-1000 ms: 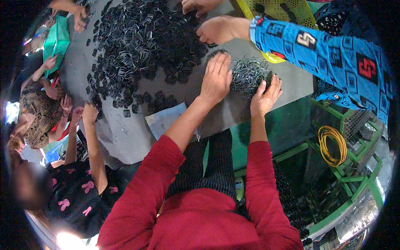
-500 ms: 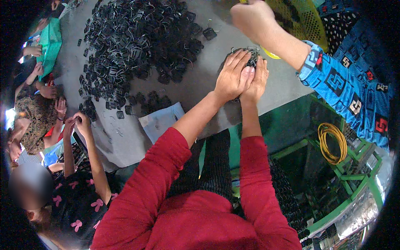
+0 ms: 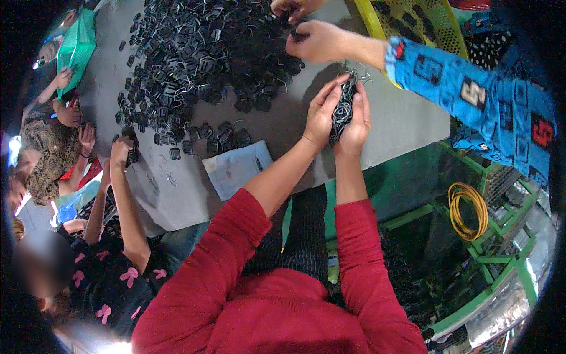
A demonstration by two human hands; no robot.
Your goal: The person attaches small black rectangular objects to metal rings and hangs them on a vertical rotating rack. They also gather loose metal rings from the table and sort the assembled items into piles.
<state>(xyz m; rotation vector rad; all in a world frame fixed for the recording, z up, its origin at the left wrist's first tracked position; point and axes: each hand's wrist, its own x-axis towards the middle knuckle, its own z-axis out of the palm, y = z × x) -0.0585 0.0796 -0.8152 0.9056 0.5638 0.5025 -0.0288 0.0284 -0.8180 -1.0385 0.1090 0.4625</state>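
Note:
A heap of bent metal wire hooks [image 3: 343, 112] sits cupped between my two hands, above the table's right part. My left hand [image 3: 322, 121] presses on its left side with bent fingers. Against the other side lies my right hand [image 3: 355, 130], its fingers pointing away from me. A few loose wire ends stick out past my fingertips. To the left is a large pile of small black plastic pieces with wire hooks [image 3: 200, 65]. A smaller group of black pieces [image 3: 221, 137] lies nearer me, beside a pale blue cloth or sheet [image 3: 236, 168].
A co-worker's hand [image 3: 318, 41] in a blue patterned sleeve reaches over the table just beyond mine. Behind that arm stands a yellow perforated basket [image 3: 442, 29]. Other people work along the left edge, near a green basket [image 3: 79, 50]. A coiled yellow hose [image 3: 467, 211] hangs at right.
My hands have parted from lying over the hooks to cupping them from both sides, so the hooks now show. The blue-sleeved co-worker's arm has swung left toward the black pile.

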